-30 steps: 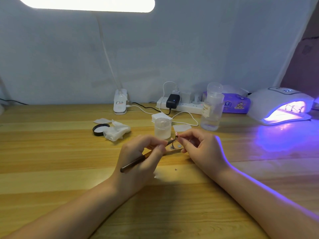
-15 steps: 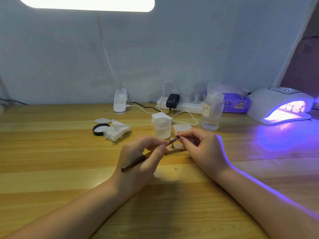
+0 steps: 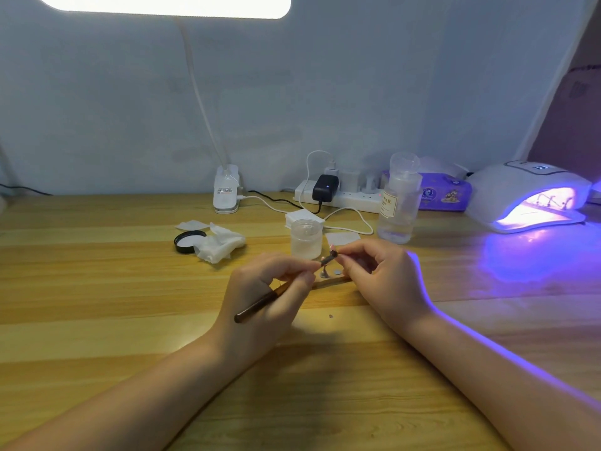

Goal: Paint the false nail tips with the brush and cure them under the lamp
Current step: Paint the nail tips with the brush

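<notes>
Your brush [image 3: 276, 296] tip has crept slightly rightward since a second ago. Your left hand [image 3: 270, 297] grips it mid-frame; your right hand [image 3: 383, 281] pinches the nail tip [image 3: 332, 247] above the surface [image 3: 97, 320]; the lamp [image 3: 530, 196] glows at right.

The clear pump bottle [image 3: 399, 203] carries a cream label reading "NAIL"; the smaller print below is illegible. The curing lamp [image 3: 528, 195] shows a lit digital display on top, digits unreadable. The purple tissue pack [image 3: 444, 194] bears a round logo and cartoon figures, text unreadable.
</notes>
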`<state>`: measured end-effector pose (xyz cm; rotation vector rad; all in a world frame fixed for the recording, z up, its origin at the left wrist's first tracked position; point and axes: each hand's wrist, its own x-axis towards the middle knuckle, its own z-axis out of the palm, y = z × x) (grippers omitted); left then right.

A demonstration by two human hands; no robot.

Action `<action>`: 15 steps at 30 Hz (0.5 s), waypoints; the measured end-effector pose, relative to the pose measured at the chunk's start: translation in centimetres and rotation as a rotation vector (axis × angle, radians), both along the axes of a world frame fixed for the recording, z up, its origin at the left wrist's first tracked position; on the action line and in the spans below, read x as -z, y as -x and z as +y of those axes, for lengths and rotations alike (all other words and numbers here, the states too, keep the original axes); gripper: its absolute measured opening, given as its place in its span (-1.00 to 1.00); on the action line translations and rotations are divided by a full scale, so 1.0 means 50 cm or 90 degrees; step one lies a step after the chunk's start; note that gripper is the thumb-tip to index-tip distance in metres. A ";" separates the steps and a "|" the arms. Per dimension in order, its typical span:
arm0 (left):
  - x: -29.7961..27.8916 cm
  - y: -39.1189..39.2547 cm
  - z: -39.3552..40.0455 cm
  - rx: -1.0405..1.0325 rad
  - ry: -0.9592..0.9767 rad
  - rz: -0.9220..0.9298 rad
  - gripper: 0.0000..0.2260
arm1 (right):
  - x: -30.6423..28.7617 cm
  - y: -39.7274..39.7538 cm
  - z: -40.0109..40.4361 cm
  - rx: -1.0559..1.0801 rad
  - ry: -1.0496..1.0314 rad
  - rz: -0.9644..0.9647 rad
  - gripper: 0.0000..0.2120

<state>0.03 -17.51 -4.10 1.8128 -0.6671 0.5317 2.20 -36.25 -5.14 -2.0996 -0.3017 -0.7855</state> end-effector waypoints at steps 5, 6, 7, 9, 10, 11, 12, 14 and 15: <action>-0.003 0.006 0.002 -0.015 0.017 0.009 -0.77 | 0.001 -0.001 0.001 -0.001 0.000 -0.006 -0.93; -0.002 0.004 0.001 -0.031 0.019 -0.002 -0.84 | 0.001 -0.001 0.001 -0.003 0.000 -0.006 -0.93; -0.002 0.003 0.000 -0.041 0.023 -0.004 -0.91 | 0.001 -0.001 0.001 -0.008 0.000 -0.005 -0.93; 0.000 0.001 0.000 -0.036 0.031 0.016 -0.95 | 0.001 -0.002 0.001 -0.021 0.000 -0.003 -0.93; 0.001 0.000 0.000 -0.026 0.031 0.025 -0.92 | 0.001 -0.001 0.001 -0.028 0.002 -0.003 -0.93; 0.001 0.001 0.001 -0.018 0.033 0.034 -0.89 | 0.002 -0.001 0.001 -0.034 0.001 -0.001 -0.93; 0.001 0.001 0.001 -0.010 0.036 0.042 -0.85 | 0.002 -0.001 0.000 -0.038 -0.003 0.003 -0.93; 0.001 0.002 0.002 0.009 0.048 0.065 -0.84 | 0.003 -0.002 -0.001 -0.046 -0.016 0.018 -0.92; 0.000 0.002 0.003 0.019 0.053 0.074 -0.85 | 0.003 -0.002 -0.001 -0.052 -0.023 0.026 -0.91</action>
